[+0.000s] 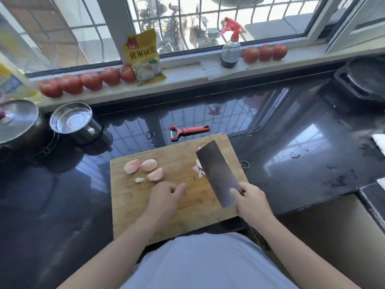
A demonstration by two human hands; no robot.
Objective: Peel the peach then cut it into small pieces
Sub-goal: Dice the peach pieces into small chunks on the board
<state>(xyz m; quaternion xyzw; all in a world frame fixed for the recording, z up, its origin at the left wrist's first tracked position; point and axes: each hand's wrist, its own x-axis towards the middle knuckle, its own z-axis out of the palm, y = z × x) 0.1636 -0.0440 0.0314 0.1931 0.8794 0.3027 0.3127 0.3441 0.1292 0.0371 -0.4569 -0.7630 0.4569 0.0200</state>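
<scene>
- A wooden cutting board (177, 197) lies on a dark, shiny surface (291, 163).
- The peach is peeled and already in pieces. Four big peach pieces (145, 168) sit close together on the left part of the board.
- Some small peach bits (198, 169) lie on the right part of the board, partly hidden by the knife.
- The right hand (251, 202) is wrapped tight around the handle of a big, wide knife (216, 173). The blade tilts over the small bits and points away from the person.
- The left hand (166, 198) is over the middle of the board, just below the big pieces. Its fingers are loosely curled and it holds nothing.
- A red peeler (187, 132) lies on the surface just behind the board.
- A metal cup (73, 122) and a pot lid (16, 119) are at the far left.
- Red tomatoes (87, 80), a yellow bag (145, 57) and a spray bottle (230, 44) stand along the window sill (187, 77).
</scene>
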